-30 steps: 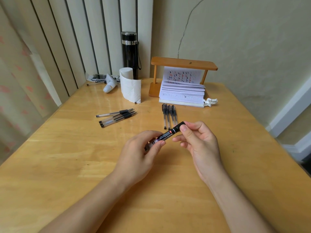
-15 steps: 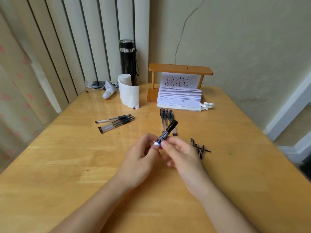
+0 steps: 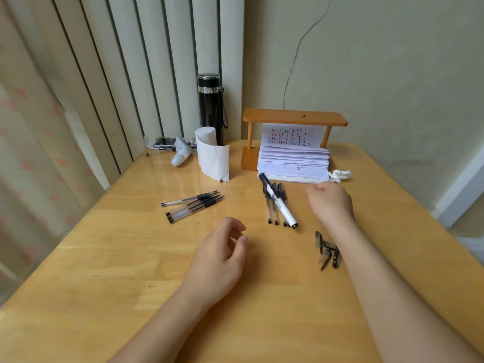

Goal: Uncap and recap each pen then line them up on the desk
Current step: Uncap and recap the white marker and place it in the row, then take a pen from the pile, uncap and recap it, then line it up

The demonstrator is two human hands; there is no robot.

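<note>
A black-and-white marker (image 3: pixel 278 200) lies slanted across a row of capped black pens (image 3: pixel 274 205) in the middle of the wooden desk (image 3: pixel 104 258). My right hand (image 3: pixel 330 203) hovers just right of that row, fingers curled, holding nothing. My left hand (image 3: pixel 222 254) rests lower at the centre, fingers loosely apart and empty. A second bunch of clear-barrelled pens (image 3: pixel 193 206) without caps lies to the left. Several loose black caps (image 3: pixel 327 249) sit by my right forearm.
At the back stand a black flask (image 3: pixel 210 106), a toilet paper roll (image 3: pixel 212 154), a small wooden shelf (image 3: pixel 293 120) over an open notebook (image 3: pixel 293 159), and a crumpled tissue (image 3: pixel 340 175). A white tube and clutter (image 3: pixel 180 153) lie back left.
The marker left my hands and now lies on the pen row. My right hand moved forward and right; my left hand dropped back, open.
</note>
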